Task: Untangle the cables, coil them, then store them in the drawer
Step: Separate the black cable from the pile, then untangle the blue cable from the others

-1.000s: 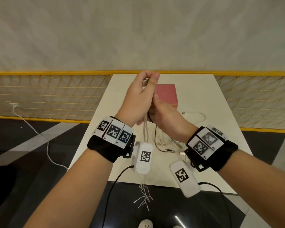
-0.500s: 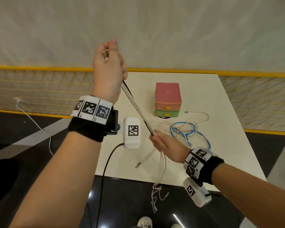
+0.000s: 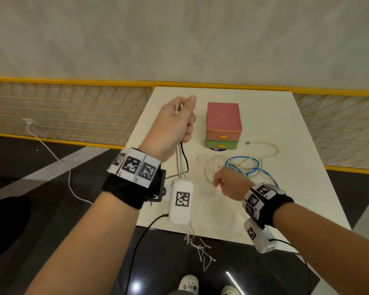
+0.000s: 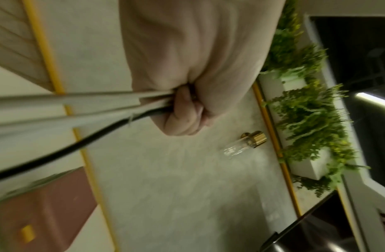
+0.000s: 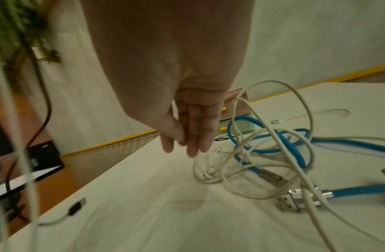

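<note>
My left hand [image 3: 179, 122] is raised over the table's left side, fist closed around a bundle of white and black cables [image 3: 181, 161] that hangs down past the table's front edge. In the left wrist view the curled fingers [image 4: 185, 116] clamp these cables [image 4: 79, 105]. My right hand [image 3: 228, 182] hovers low over the table with straight, relaxed fingers [image 5: 191, 136], holding nothing, just left of a tangle of white and blue cables [image 3: 239, 167] [image 5: 271, 150]. The stacked drawer box [image 3: 223, 126], pink over green, stands closed behind the tangle.
The white table [image 3: 296, 188] ends close to my body and at the left beside my left hand. A white cable with a plug [image 3: 262, 145] lies right of the drawer box. A yellow mesh fence [image 3: 62, 111] runs behind. A black plug [image 5: 76, 207] lies near the table edge.
My left hand came down from high up to just above the table, still gripping the bundle. My right hand let go of the bundle and moved right toward the tangle.
</note>
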